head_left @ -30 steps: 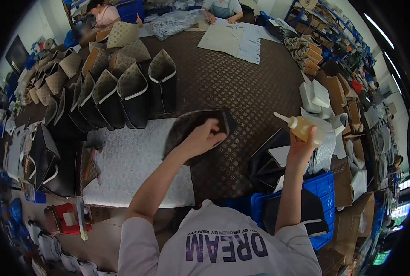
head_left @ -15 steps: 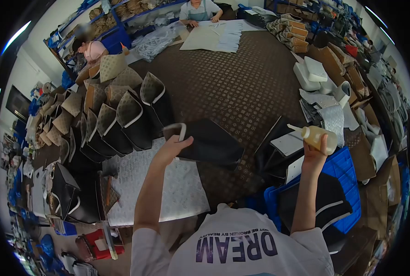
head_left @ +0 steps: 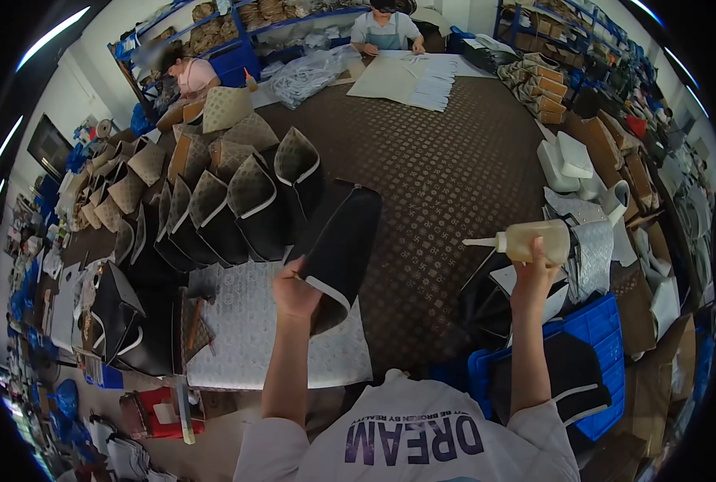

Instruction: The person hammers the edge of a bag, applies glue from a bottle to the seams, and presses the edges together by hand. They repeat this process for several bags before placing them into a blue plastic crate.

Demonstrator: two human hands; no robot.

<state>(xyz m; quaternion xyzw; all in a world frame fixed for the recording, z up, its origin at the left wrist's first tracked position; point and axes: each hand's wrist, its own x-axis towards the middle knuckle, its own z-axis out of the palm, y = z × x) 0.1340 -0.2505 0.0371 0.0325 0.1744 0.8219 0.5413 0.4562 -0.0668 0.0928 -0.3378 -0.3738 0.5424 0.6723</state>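
"What stands at ten o'clock?"

"A row of upright bags (head_left: 257, 229) with dark bodies and patterned openings. Just right of them a pale sheet (head_left: 241, 345) lies on the desk (head_left: 422, 161)."

"And the left hand (head_left: 296, 291)?"

"It pinches the near rim of a black bag (head_left: 348, 237) at eleven o'clock. The thumb shows; some fingers are hidden. The bag is tilted over the sheet, its pale-edged opening towards six, its far end towards one. I can't tell whether that end touches the desk."

"Which step is this, would you say?"

"I'd call it handling and turning the bag, with the bottle (head_left: 555, 237) kept ready. The two are well apart."

"So where's the bottle?"

"At one o'clock, lying level in the right hand (head_left: 533, 285), whose fingers wrap its body. The nozzle (head_left: 478, 242) points to nine."

"What would a next move call for?"

"A steady hold on the rim, I think, and a careful eye on that nozzle, since a squeeze could drip."

"Further right?"

"A blue crate (head_left: 609, 315), near three o'clock."
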